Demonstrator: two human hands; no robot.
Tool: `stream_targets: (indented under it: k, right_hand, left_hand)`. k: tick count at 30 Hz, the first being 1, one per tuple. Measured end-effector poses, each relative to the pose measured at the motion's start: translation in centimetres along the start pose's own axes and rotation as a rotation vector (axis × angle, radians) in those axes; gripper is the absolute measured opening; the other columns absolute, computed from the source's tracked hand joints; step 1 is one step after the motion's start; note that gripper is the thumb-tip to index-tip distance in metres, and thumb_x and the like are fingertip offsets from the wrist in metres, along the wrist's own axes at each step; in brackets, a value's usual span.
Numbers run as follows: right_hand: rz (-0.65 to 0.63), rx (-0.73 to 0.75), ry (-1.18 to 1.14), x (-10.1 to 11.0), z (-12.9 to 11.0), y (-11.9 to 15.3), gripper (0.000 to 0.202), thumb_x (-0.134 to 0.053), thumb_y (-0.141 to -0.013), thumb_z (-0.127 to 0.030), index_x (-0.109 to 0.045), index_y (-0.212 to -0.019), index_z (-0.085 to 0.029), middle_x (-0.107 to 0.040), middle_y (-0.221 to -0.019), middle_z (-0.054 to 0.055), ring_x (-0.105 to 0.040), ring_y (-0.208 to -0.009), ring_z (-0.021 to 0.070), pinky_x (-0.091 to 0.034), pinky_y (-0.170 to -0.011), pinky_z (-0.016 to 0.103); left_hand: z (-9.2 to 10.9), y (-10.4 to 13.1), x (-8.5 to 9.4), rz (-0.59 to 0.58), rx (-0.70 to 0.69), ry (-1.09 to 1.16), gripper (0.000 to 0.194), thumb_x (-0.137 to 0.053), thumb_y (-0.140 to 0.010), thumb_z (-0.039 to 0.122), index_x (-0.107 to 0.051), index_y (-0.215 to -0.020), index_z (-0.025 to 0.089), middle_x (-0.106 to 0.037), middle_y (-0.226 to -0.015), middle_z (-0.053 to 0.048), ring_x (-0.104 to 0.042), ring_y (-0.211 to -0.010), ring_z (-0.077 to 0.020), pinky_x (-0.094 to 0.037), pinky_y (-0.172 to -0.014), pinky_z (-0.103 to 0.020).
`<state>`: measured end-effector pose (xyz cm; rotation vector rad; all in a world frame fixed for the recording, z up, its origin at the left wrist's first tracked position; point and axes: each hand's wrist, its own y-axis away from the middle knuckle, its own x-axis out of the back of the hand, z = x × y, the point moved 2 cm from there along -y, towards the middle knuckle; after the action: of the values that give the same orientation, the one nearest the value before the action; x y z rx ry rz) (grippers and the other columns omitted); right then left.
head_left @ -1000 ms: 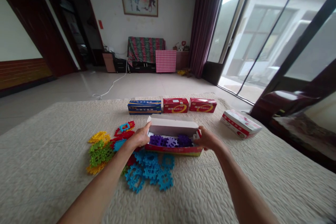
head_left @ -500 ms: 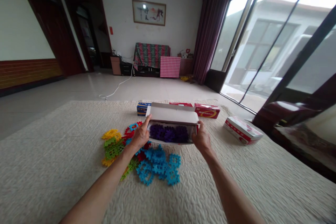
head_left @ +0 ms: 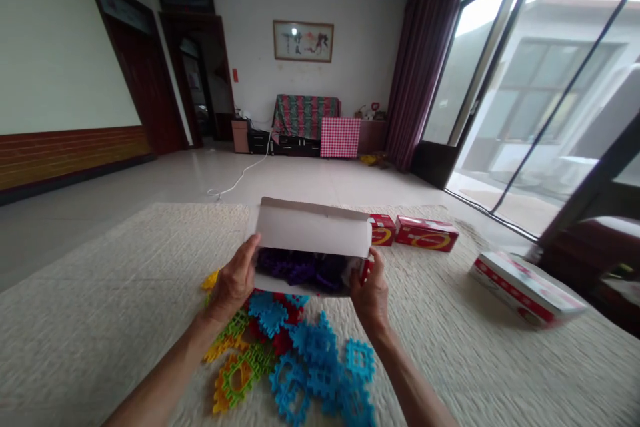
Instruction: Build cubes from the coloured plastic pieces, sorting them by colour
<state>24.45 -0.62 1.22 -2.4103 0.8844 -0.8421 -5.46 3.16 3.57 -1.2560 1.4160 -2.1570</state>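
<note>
Between my hands is a cardboard box (head_left: 314, 230) with its white-lined lid raised. Dark purple toothed plastic pieces (head_left: 300, 268) lie inside it. My left hand (head_left: 233, 280) grips the box's left end, thumb up by the lid. At the right end, my right hand (head_left: 371, 287) is closed round the side wall, its thumb near the lid's corner. Below the box spreads a pile of interlocking plastic pieces: blue ones (head_left: 320, 353) in front, yellow and green ones (head_left: 240, 370) at the left, and red ones (head_left: 283, 341) partly covered by blue.
Two red boxes (head_left: 427, 233) stand behind and to the right on the quilted cream cover (head_left: 135, 307). A white and red box (head_left: 527, 288) lies farther right. Beyond the cover, a white cord (head_left: 240, 179) runs over the tiled floor. Glass doors (head_left: 500, 113) stand at the right.
The box has come closer with both hands still on it, and its lid stands more upright. The view has shifted left. The blue box behind is now hidden.
</note>
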Motion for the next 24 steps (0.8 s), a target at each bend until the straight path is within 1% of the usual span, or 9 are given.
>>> stream_targets:
  k: [2,4,6,8,10,14,16,21,24]
  right_hand:
    - [-0.049,-0.006,-0.023,-1.2,-0.4,-0.9,0.058,-0.044,-0.081,-0.025,-0.033,-0.137,-0.016,-0.067,-0.091,0.008,-0.063,-0.075,0.0213,-0.049,-0.069,0.033]
    - [-0.107,-0.025,-0.025,-2.9,-0.4,-1.8,0.057,-0.042,-0.081,-0.022,-0.033,-0.137,-0.015,-0.067,-0.095,0.010,-0.064,-0.078,0.0218,-0.049,-0.071,0.033]
    - [-0.136,-0.038,-0.028,-4.3,-0.3,-2.6,0.057,-0.041,-0.081,-0.021,-0.032,-0.137,-0.013,-0.066,-0.102,0.013,-0.064,-0.085,0.0230,-0.050,-0.076,0.035]
    - [-0.151,-0.051,-0.033,-5.2,-0.4,-3.1,0.057,-0.041,-0.081,-0.020,-0.033,-0.136,-0.012,-0.065,-0.106,0.014,-0.064,-0.091,0.0242,-0.049,-0.079,0.035]
    - [-0.167,-0.059,-0.035,-5.1,-1.1,-3.4,0.057,-0.041,-0.081,-0.020,-0.032,-0.136,-0.012,-0.064,-0.107,0.015,-0.064,-0.093,0.0244,-0.049,-0.080,0.035]
    - [-0.146,-0.017,-0.077,-3.9,-3.2,-3.3,0.057,-0.042,-0.084,-0.024,-0.029,-0.139,-0.018,-0.064,-0.110,0.013,-0.064,-0.090,0.0224,-0.049,-0.078,0.032]
    - [-0.164,-0.014,-0.094,-4.0,-3.4,-3.1,0.056,-0.042,-0.083,-0.022,-0.031,-0.138,-0.019,-0.064,-0.109,0.012,-0.064,-0.086,0.0215,-0.049,-0.076,0.032]
    - [-0.241,-0.084,-0.047,-6.7,-0.8,-3.1,0.060,-0.044,-0.077,-0.020,-0.034,-0.135,-0.013,-0.065,-0.099,0.012,-0.063,-0.082,0.0225,-0.049,-0.076,0.035]
    - [-0.245,-0.095,-0.033,-7.3,0.2,-3.4,0.061,-0.045,-0.077,-0.022,-0.032,-0.136,-0.014,-0.065,-0.096,0.010,-0.063,-0.081,0.0225,-0.048,-0.075,0.034]
  left_hand:
    - [-1.1,-0.3,-0.3,-0.011,0.061,-0.005,0.062,-0.037,-0.087,0.005,-0.030,-0.147,0.019,-0.048,-0.144,-0.008,-0.049,-0.129,-0.0190,-0.043,-0.108,-0.031]
    - [-2.2,-0.7,-1.3,-0.066,0.136,-0.002,0.060,-0.036,-0.087,0.006,-0.032,-0.146,0.018,-0.048,-0.143,-0.009,-0.049,-0.128,-0.0192,-0.043,-0.108,-0.031]
    - [-3.3,-1.1,-2.4,-0.130,0.190,-0.003,0.060,-0.036,-0.087,0.007,-0.033,-0.146,0.018,-0.047,-0.145,-0.009,-0.049,-0.129,-0.0195,-0.042,-0.109,-0.032]
    - [-4.0,-1.4,-2.8,-0.158,0.219,-0.010,0.060,-0.036,-0.087,0.008,-0.033,-0.146,0.018,-0.046,-0.145,-0.008,-0.048,-0.130,-0.0194,-0.041,-0.109,-0.033]
    - [-4.3,-1.5,-2.2,-0.145,0.224,-0.025,0.059,-0.036,-0.087,0.009,-0.033,-0.146,0.018,-0.047,-0.145,-0.009,-0.048,-0.130,-0.0193,-0.042,-0.109,-0.033]
    - [-4.7,-1.5,0.5,-0.038,0.227,-0.095,0.058,-0.042,-0.088,0.014,-0.033,-0.145,0.019,-0.047,-0.145,-0.007,-0.052,-0.126,-0.0207,-0.043,-0.108,-0.033]
    - [-5.2,-1.3,0.8,-0.026,0.244,-0.103,0.059,-0.042,-0.088,0.014,-0.033,-0.146,0.021,-0.048,-0.144,-0.007,-0.054,-0.124,-0.0209,-0.044,-0.107,-0.033]
    - [-6.5,-0.7,-2.2,-0.147,0.187,-0.035,0.058,-0.036,-0.087,0.012,-0.034,-0.145,0.018,-0.050,-0.142,-0.008,-0.052,-0.126,-0.0192,-0.042,-0.108,-0.034]
    - [-6.5,-1.1,-3.1,-0.163,0.187,-0.031,0.059,-0.036,-0.085,0.010,-0.034,-0.145,0.016,-0.049,-0.143,-0.008,-0.051,-0.127,-0.0185,-0.041,-0.108,-0.032]
